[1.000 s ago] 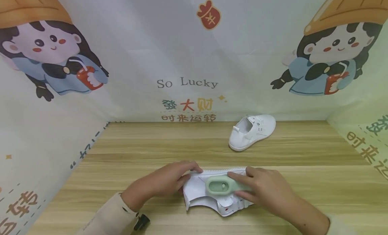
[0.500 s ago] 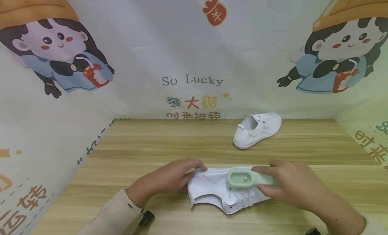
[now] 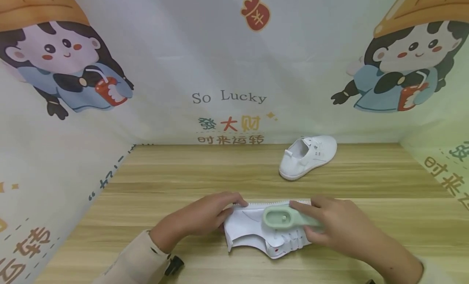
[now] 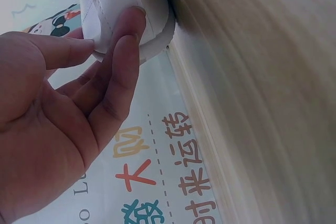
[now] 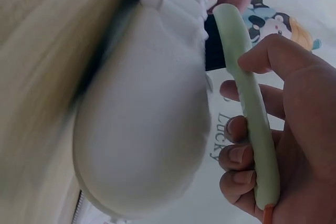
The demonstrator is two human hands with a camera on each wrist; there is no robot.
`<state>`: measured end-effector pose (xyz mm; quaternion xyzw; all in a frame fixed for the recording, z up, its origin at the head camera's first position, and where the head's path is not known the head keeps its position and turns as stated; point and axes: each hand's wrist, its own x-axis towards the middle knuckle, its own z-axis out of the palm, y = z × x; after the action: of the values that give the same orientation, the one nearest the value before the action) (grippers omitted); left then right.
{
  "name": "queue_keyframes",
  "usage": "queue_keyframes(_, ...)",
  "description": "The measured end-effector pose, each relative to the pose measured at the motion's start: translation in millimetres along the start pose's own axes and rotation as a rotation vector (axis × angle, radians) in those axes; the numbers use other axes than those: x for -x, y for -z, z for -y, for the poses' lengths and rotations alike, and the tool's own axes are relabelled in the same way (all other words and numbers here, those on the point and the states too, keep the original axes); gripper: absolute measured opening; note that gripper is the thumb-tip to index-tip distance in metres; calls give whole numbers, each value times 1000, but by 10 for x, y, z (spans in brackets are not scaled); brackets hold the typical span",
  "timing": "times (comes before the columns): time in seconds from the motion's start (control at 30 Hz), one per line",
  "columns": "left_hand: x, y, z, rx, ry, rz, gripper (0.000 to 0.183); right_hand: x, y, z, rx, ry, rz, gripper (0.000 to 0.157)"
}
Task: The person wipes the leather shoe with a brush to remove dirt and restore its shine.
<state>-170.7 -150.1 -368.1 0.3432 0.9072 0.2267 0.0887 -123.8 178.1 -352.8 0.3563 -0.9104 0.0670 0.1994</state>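
Observation:
A white lace-up sneaker (image 3: 249, 227) lies on its side on the wooden table, sole edge away from me, opening toward me. My left hand (image 3: 210, 212) grips its heel; in the left wrist view the thumb and fingers (image 4: 123, 72) pinch the heel from both sides. My right hand (image 3: 340, 223) holds a pale green brush (image 3: 280, 219) by its handle, fingers wrapped round it in the right wrist view. The brush head lies over the sneaker's side, close to the laces. Its dark bristles (image 5: 213, 45) face the shoe. The toe is partly hidden behind my right hand.
A second white sneaker (image 3: 309, 157) stands upright at the back of the wooden table (image 3: 183, 174), near the printed backdrop (image 3: 165, 64). Printed cloth walls also close off the left and right sides.
The brush in my right hand has slid along the sneaker toward the toe, then part of the way back toward the heel. My left hand keeps its grip on the heel. The view shifts slightly.

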Motion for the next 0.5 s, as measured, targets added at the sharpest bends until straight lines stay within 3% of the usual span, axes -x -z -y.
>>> queue_keyframes(0.3,5,33,-35,7,10,2,30,-38,-170,103,-13,103,-67,51)
queue_keyframes(0.5,-11,11,-28,10,1,0,30,-17,-145,108,-14,77,-54,48)
